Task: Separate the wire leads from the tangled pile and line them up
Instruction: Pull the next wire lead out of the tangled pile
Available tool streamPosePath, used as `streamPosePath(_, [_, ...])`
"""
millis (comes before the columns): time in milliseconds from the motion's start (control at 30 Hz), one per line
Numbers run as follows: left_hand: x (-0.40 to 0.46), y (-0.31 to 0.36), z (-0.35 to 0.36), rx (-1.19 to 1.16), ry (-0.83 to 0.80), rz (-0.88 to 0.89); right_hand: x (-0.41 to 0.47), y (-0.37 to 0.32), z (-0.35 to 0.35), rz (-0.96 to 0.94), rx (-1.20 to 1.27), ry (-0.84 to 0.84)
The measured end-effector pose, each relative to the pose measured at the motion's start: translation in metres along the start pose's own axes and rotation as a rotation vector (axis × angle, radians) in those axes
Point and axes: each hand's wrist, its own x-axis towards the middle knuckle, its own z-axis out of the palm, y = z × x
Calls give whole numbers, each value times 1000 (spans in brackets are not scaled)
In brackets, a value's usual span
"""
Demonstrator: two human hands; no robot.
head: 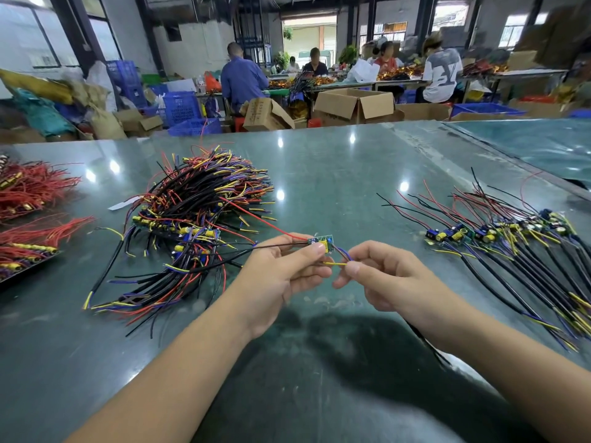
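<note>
A tangled pile of wire leads, black, red, yellow and blue with small circuit boards, lies on the green table left of centre. On the right, a row of separated leads is laid side by side, boards in a line. My left hand pinches one small circuit board above the table; its red and black wires trail back toward the pile. My right hand pinches that board's yellow and blue wires just right of the board.
Bundles of red wires lie at the table's far left edge. A second green table adjoins at the upper right. Beyond the table's far edge stand cardboard boxes, blue crates and several seated people at other benches.
</note>
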Motion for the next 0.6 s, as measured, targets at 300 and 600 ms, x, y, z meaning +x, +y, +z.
streamPosePath(300, [1, -2, -1, 71, -4, -56, 1, 3, -2, 46, -205, -1])
streamPosePath(600, [0, 1, -2, 147, 4, -140, 0, 8, -4, -44, -379, -19])
